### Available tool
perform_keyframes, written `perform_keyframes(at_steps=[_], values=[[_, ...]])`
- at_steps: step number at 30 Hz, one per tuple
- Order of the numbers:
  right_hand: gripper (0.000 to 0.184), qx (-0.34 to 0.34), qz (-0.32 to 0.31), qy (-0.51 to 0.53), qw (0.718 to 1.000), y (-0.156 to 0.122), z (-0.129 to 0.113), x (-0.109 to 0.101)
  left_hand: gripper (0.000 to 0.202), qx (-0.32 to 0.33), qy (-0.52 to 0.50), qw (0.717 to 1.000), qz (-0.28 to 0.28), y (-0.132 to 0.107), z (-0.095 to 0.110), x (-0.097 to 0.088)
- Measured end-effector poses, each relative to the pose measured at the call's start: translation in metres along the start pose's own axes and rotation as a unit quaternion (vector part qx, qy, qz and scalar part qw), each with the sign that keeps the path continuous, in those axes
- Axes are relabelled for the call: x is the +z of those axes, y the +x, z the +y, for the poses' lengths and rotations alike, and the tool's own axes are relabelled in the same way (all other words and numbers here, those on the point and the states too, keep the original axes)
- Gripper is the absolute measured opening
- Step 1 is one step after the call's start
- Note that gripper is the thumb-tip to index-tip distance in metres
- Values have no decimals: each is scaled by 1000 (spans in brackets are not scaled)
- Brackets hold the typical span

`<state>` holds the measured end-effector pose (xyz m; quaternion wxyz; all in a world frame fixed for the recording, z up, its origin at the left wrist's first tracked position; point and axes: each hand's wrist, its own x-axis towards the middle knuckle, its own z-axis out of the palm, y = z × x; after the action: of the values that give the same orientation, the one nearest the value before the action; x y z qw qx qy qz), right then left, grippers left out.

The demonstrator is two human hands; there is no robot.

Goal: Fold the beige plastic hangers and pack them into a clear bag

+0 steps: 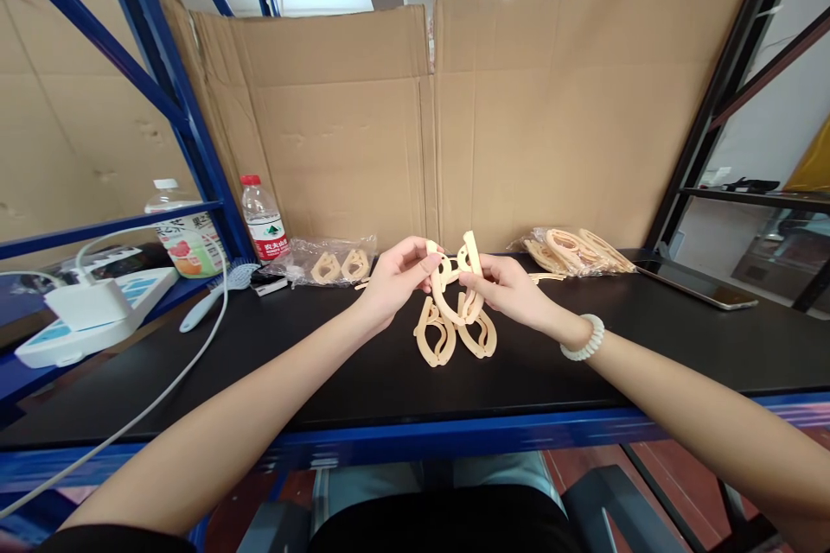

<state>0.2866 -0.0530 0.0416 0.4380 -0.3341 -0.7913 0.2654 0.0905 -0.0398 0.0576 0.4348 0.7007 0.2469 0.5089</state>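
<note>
My left hand (394,276) and my right hand (509,287) meet above the black tabletop (363,380), both pinching a beige plastic clip piece (454,285) held between them. Each hand's fingers are closed on one end of it. Just below, two more beige clip pieces (454,339) lie flat on the table. A white bead bracelet (584,340) sits on my right wrist.
A clear bag with beige pieces (332,261) lies behind my left hand, and another bag (574,252) lies at the back right. A water bottle (263,218), a drink bottle (185,233), a brush (217,292), a white charger with cable (87,304) and a tablet (697,283) surround them. Cardboard walls stand behind.
</note>
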Motion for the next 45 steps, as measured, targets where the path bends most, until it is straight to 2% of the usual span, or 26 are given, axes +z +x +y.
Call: perform_keyframes(at_steps=[13,16,22,27,31,36,41,45], values=[[31,-21,26,-38,999,-2,-7,1,18,55,6,997,-45,-3,5,0],[28,-42,-10,-49,998,-3,-11,4,20,35,3,998,-42,-5,4,5],[29,-39,-59,-42,997,-3,-11,5,21,2,-36,999,12,-9,4,13],[30,-55,-117,-27,991,-4,-11,1,25,-48,-32,998,-6,-9,6,12],[33,-57,-142,-31,988,-4,-16,0,25,-55,-26,998,-30,-8,4,10],[35,-103,-176,-3,979,-4,-19,1,24,-52,-16,998,-23,-7,2,9],[46,-85,-158,41,983,-6,-14,2,24,-86,-35,995,-35,-3,7,5],[54,-33,-86,49,995,-3,0,-4,25,-135,-42,990,-29,6,11,-10]])
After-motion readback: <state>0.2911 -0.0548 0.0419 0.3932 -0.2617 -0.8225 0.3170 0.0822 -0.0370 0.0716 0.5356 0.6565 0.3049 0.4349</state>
